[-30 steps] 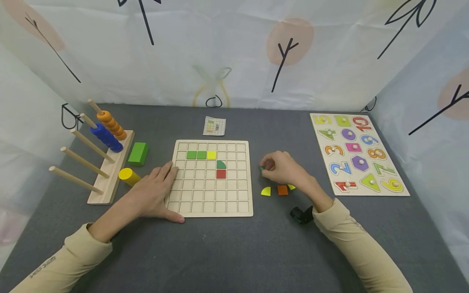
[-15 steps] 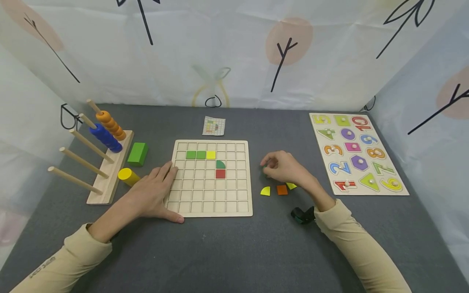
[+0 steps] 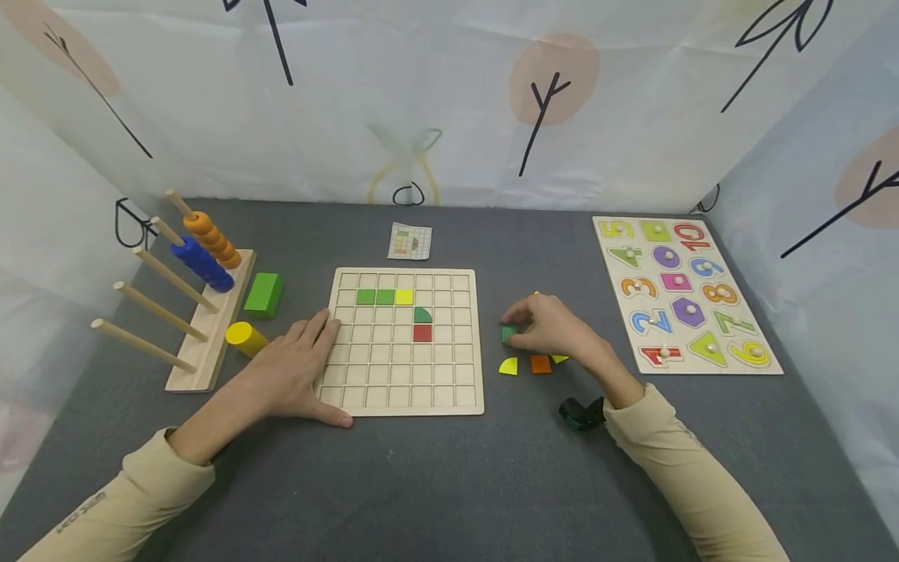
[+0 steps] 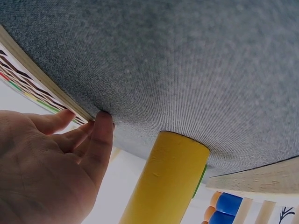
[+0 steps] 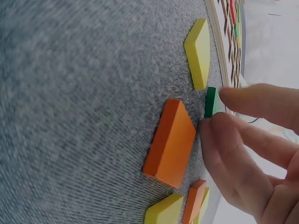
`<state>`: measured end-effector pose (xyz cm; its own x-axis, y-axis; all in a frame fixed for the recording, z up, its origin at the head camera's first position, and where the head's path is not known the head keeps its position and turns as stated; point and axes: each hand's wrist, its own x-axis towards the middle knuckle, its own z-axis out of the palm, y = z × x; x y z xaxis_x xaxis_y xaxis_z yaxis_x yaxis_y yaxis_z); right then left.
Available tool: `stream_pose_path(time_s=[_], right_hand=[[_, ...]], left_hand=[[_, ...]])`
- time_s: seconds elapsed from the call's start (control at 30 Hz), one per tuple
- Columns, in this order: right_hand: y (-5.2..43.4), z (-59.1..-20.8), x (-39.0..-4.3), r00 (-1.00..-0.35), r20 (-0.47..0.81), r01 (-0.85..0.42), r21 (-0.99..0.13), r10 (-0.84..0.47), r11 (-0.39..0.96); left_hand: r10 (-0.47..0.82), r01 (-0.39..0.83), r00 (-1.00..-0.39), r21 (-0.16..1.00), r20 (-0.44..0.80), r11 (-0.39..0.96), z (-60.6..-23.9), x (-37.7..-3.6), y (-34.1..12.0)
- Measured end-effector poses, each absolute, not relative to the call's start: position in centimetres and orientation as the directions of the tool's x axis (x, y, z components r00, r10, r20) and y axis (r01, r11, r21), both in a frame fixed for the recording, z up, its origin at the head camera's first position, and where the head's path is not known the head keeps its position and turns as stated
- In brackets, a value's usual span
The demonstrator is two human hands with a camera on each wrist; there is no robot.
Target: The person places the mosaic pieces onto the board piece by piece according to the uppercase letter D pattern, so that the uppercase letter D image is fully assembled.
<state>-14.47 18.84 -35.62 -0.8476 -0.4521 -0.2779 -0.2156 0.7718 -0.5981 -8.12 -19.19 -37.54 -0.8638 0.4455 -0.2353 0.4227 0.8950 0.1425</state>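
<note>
The right hand [image 3: 555, 328] pinches a small green tile [image 3: 509, 335] between thumb and fingertips, just above the grey mat [image 3: 435, 484], to the right of the wooden grid board [image 3: 406, 406]. The tile looks like a thin, flat bit of painted wood. It is likely very light and hard, and it should not bend or break. Its smooth faces may slip, so the best place to hold it is by its thin edges, as the fingers do.

The left hand [image 3: 291, 375] lies flat with its fingers spread on the left edge of the board, holding nothing.

The head view shows the whole table: the board with green, yellow and red tiles in it, a yellow quarter-round tile [image 3: 509, 366] and an orange tile [image 3: 540, 364] near the right hand. The right wrist view shows the green tile edge-on and how thin it is. The left wrist view shows a yellow cylinder [image 4: 166, 182] close by the left hand.
</note>
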Motion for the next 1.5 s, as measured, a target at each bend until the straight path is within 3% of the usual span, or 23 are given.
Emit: stream_pose_path(time_s=[0.53,1.07,1.5], right_hand=[[18.0,-36.0,-14.0,-0.835,-0.191,-0.369,-0.501,-0.516,0.783],[15.2,-35.3,-12.7,-0.837,-0.167,-0.415,-0.427,-0.521,0.803],[12.3,-34.9,-12.2,-0.816,-0.177,-0.416,-0.481,-0.550,0.772]], left_hand=[[0.450,0.431,-0.864,0.132,-0.226,0.893,-37.6,-8.1,-19.3],[0.447,0.425,-0.864,0.138,-0.231,0.894,-37.6,-8.1,-19.2],[0.453,0.434,-0.864,0.134,-0.220,0.891,-37.8,-8.1,-19.3]])
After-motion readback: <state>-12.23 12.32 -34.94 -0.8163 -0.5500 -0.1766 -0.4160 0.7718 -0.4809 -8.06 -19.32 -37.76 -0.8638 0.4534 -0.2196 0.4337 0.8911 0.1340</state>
